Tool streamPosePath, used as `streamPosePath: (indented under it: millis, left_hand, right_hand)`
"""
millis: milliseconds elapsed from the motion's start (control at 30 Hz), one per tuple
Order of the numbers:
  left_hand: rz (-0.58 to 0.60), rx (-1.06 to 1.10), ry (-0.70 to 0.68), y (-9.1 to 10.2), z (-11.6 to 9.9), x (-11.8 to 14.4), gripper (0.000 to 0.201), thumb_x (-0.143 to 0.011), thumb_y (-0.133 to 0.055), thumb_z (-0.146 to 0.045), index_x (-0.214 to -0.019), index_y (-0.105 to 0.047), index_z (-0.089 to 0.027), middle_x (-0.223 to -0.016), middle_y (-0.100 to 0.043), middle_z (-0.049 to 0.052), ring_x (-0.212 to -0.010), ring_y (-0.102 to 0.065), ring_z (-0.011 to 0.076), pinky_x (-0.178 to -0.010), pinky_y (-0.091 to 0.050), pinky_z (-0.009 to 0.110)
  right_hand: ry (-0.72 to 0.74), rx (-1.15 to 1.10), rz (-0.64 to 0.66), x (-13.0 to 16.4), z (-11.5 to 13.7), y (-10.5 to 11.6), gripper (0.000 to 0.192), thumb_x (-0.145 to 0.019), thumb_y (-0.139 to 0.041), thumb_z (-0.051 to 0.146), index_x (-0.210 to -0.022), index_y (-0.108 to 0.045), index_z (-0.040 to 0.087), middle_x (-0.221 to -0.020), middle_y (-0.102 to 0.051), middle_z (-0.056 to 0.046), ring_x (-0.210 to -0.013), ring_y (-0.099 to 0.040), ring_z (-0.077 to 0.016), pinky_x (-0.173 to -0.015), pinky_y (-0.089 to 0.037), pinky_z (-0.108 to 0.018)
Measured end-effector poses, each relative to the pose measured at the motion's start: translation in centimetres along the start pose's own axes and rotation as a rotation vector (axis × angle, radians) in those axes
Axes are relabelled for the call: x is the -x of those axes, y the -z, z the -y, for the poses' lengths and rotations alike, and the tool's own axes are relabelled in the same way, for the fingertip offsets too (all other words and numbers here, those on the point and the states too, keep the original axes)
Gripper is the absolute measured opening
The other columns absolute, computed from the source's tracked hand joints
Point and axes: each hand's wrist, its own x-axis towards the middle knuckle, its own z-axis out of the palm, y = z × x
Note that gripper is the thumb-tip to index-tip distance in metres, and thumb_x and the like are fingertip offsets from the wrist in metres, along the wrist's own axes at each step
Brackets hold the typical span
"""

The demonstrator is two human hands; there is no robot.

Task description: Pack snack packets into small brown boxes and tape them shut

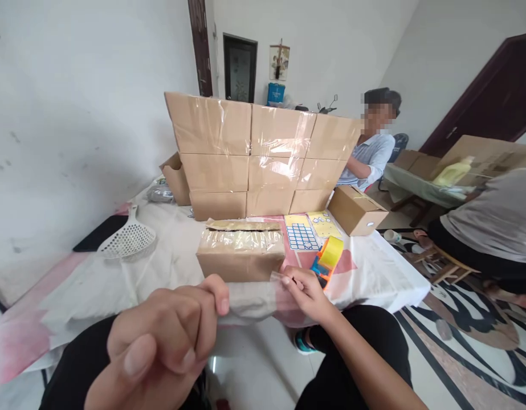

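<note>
A strip of clear tape stretches between my two hands in front of a small cardboard box on the table. My left hand, close to the camera, pinches one end of the strip. My right hand pinches the other end beside a yellow and orange tape dispenser. The box's top is covered with shiny tape and one flap stands slightly raised.
A wall of stacked taped boxes stands at the back of the table. Another box lies at right, sticker sheets beside it. A white slotted scoop lies left. Two other people sit at right.
</note>
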Motion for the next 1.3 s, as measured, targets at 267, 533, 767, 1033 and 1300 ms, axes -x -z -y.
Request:
streamPosePath:
  millis: [267,533,767,1033,1300]
  left_hand:
    - [0.044,0.227,0.118,1.4,0.9,-1.3,0.046,-0.100,-0.052,-0.045,-0.063,-0.049,-0.017,-0.046,-0.029,-0.004,-0.044,-0.034,0.0082,-0.050,-0.037,0.025]
    - [-0.164,0.455,0.248,3.4,3.8,-3.4,0.035,-0.089,-0.065,-0.040,-0.063,-0.060,-0.017,-0.054,-0.016,-0.005,-0.048,-0.018,0.0064,-0.046,-0.023,0.018]
    - [-0.284,0.771,0.283,3.6,2.6,-4.3,0.026,-0.082,-0.068,-0.034,-0.064,-0.061,-0.017,-0.053,-0.021,-0.005,-0.046,-0.020,0.0066,-0.043,-0.027,0.019]
    - [-0.264,0.777,0.225,4.1,2.1,-4.3,0.028,-0.085,-0.063,-0.035,-0.064,-0.060,-0.017,-0.051,-0.023,-0.005,-0.044,-0.024,0.0072,-0.043,-0.031,0.019]
    - [-0.314,0.473,0.033,5.1,0.9,-3.2,0.040,-0.088,-0.067,-0.037,-0.058,-0.050,-0.015,-0.048,-0.023,-0.005,-0.045,-0.025,0.0063,-0.047,-0.031,0.019]
  right_hand:
    - [0.183,0.214,-0.109,-4.9,4.3,0.5,0.022,-0.100,-0.055,0.020,-0.078,-0.054,0.021,-0.074,-0.055,0.000,-0.079,-0.049,-0.0177,-0.078,-0.039,-0.033]
    - [-0.314,-0.052,-0.101,-11.7,5.4,-0.4,0.030,-0.087,-0.057,0.040,-0.065,-0.057,0.019,-0.063,-0.050,0.001,-0.060,-0.045,-0.0140,-0.060,-0.035,-0.028]
    - [-0.376,0.050,-0.113,-14.1,5.6,-2.0,0.047,-0.084,-0.056,0.057,-0.055,-0.061,0.019,-0.049,-0.043,0.002,-0.050,-0.037,-0.0127,-0.053,-0.029,-0.028]
    - [-0.335,0.044,-0.125,-15.8,5.4,-3.1,0.054,-0.084,-0.056,0.062,-0.050,-0.062,0.021,-0.058,-0.061,-0.005,-0.064,-0.057,-0.0181,-0.071,-0.044,-0.032]
    - [-0.152,0.004,-0.106,-16.2,4.7,-4.0,0.050,-0.093,-0.054,0.049,-0.053,-0.063,0.020,-0.078,-0.068,-0.006,-0.089,-0.064,-0.0203,-0.091,-0.044,-0.033]
